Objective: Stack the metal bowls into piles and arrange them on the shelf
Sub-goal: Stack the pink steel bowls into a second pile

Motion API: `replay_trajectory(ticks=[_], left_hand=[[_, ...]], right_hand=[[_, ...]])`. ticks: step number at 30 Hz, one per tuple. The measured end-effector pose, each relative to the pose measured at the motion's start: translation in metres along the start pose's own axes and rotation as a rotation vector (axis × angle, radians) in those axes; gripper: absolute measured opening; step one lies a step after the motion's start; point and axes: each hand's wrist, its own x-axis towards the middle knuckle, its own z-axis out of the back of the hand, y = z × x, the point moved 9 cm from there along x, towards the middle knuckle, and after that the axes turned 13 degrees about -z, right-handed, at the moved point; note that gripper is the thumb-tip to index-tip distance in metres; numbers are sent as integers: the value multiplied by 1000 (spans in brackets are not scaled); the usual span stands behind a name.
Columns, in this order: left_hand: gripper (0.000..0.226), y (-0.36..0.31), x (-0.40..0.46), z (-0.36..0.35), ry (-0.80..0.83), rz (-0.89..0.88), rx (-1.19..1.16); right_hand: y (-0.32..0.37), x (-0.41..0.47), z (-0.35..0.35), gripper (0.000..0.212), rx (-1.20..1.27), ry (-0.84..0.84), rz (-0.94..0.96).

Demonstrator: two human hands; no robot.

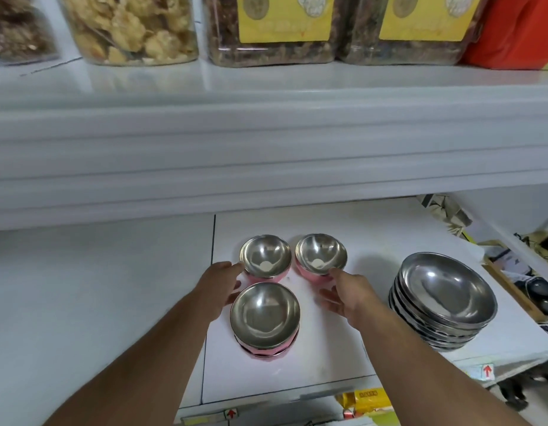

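Three piles of small metal bowls with pink outsides stand on the white shelf [328,358]: a back left pile [265,256], a back right pile [321,253] and a front pile [265,315]. My left hand [218,287] is open, its fingertips at the left side of the back left pile and close to the front pile. My right hand [348,295] is open too, its fingertips touching the lower right side of the back right pile. Neither hand grips a bowl. A pile of several larger shallow metal bowls [445,298] sits further right.
A thick white upper shelf [266,142] overhangs the back of the bowl shelf and carries clear jars of dried food [131,26] and a red package [512,29]. Yellow packets [368,401] lie below the front edge. Clutter and a wooden frame [512,287] lie at the right.
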Motion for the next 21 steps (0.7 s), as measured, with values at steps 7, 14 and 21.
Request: replay_trajectory(ticks=[7,14,21], left_hand=[[17,2,18,-13,33,-7,-39],[17,0,22,-15,2,-25,-42],[13,-14,17,2,-97,-74,-97]], right_hand=[[8,36,3,23,-22,12,-20],[9,42,0,25,-55,6,-17],[24,17,1,24,-123,-6,58]])
